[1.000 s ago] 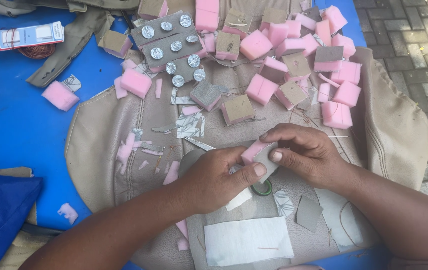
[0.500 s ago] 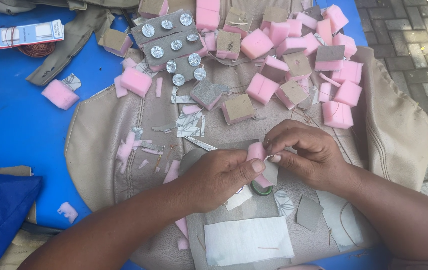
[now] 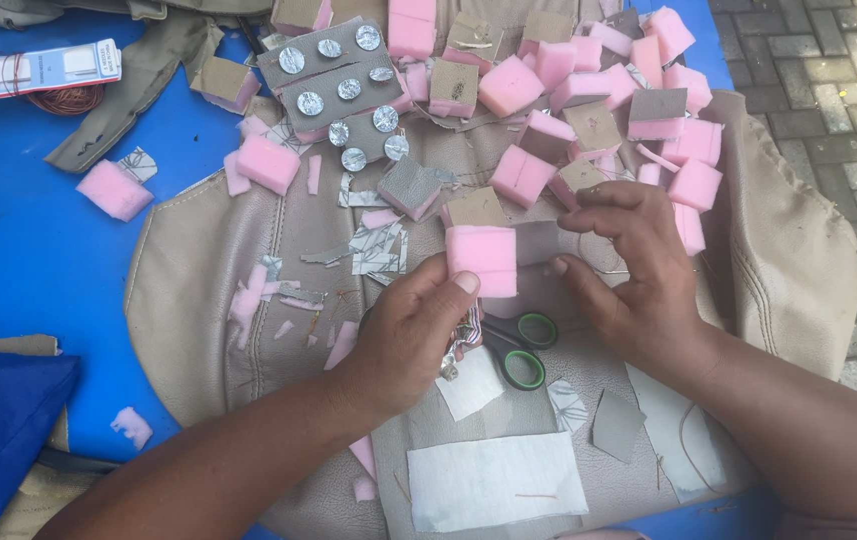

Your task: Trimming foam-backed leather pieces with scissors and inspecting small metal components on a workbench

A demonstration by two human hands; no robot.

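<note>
Above the beige leather cover (image 3: 199, 260), the left hand (image 3: 404, 335) has its grip clamped on a pink foam block (image 3: 482, 260); the right hand (image 3: 634, 270) hovers beside it, fingers loosely apart, over green-handled scissors (image 3: 524, 345).

A pink foam block (image 3: 483, 260), squarish with a groove across its face, stands upright, pinched at its lower left corner by the left hand's fingertips (image 3: 464, 284), just left of the right hand's fingers (image 3: 561, 267).
</note>
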